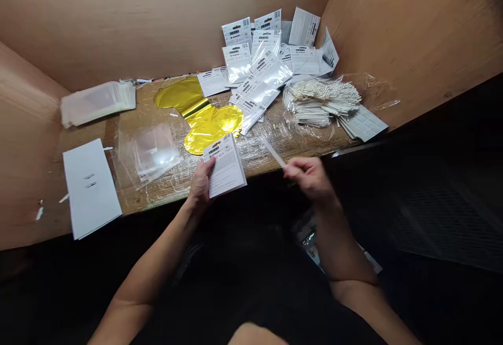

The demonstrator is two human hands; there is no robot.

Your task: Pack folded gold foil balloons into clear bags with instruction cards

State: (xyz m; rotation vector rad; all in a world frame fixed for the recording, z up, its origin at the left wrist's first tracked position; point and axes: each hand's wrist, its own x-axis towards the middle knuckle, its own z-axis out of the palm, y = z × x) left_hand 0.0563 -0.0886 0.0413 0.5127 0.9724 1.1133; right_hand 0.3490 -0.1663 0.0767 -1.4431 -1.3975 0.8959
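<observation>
My left hand grips a white printed packet by its lower left edge, holding it over the table's front edge. My right hand pinches a thin white straw that points up and to the left, toward the packet. Just beyond the packet lie folded gold foil balloons on the wooden table. A heap of white straws sits to the right, beyond my right hand.
Finished printed packets pile up at the back middle. Clear plastic sleeves lie left of the balloons, a stack of empty bags at far left, white sheets at front left. Wooden walls enclose the bench.
</observation>
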